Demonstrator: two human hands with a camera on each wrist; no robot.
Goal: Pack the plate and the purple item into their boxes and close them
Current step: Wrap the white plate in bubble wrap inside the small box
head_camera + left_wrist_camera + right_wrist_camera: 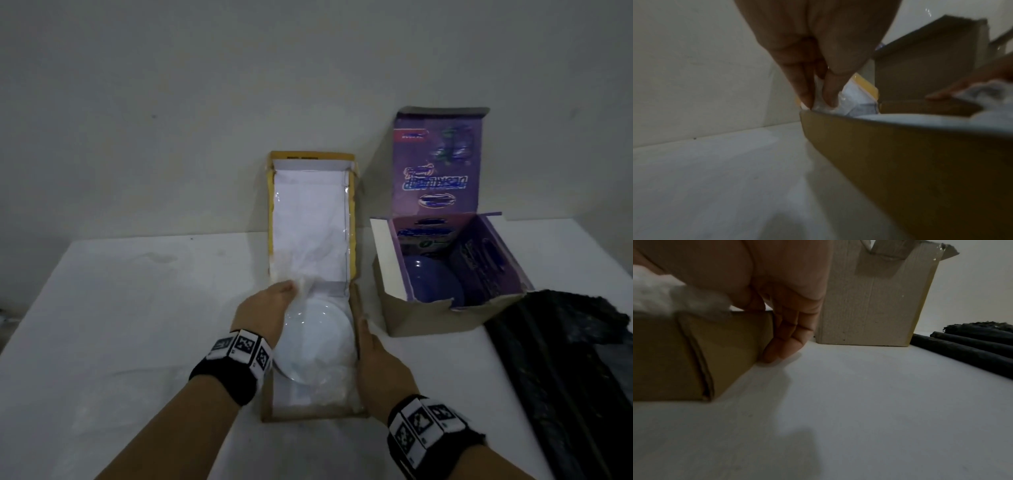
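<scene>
A white plate (318, 339) lies in the flat brown box (308, 417), under clear plastic wrap (308, 274). The box's lid stands up against the wall. My left hand (293, 286) pinches the wrap at the plate's far edge; in the left wrist view thumb and fingers (807, 95) squeeze the plastic above the box wall (879, 154). My right hand (368, 332) rests along the box's right wall, its straight fingers (785, 344) pressing the outer side of the box (694, 353). The purple item (428, 277), a rounded bowl shape, sits inside the purple-printed box (424, 318), whose lid is up.
Black rolled material (565, 359) lies at the table's right side, beside the purple box; its rolls (972, 345) also show in the right wrist view. The white table (120, 325) stretches left of the flat box. A wall stands close behind both boxes.
</scene>
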